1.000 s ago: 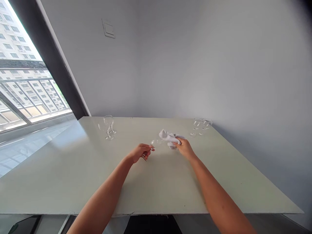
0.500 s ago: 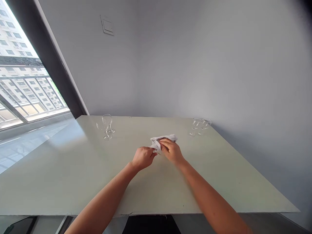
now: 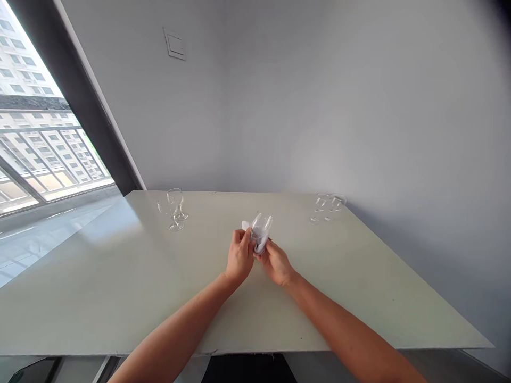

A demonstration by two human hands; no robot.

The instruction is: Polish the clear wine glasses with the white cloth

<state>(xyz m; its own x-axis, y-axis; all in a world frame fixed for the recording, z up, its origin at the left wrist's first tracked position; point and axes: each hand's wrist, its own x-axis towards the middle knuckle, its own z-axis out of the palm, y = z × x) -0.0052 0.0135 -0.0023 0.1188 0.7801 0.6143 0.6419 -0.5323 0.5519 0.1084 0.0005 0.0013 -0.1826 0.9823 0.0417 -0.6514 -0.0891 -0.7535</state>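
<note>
Above the middle of the table, a clear wine glass (image 3: 266,222) is held with its bowl upward and slightly tilted. A white cloth (image 3: 261,243) is bunched around the lower part of the bowl, and a corner of it pokes out above the left fingers. My left hand (image 3: 240,255) is closed at the left side of the glass, its thumb against the cloth and glass. From the right, my right hand (image 3: 276,261) is closed on the cloth under the bowl. The stem and foot are hidden by the hands and cloth.
Stemmed glasses (image 3: 176,210) stand at the back left of the pale table (image 3: 120,287). More stemmed glasses (image 3: 322,205) stand at the back right, near the grey wall (image 3: 359,106). A window with a railing (image 3: 51,146) lies to the left.
The glass has been turned so its bowl now shows upward between my hands. The cloth has moved from above the hands to around the bowl, and my right hand has rolled under it.
</note>
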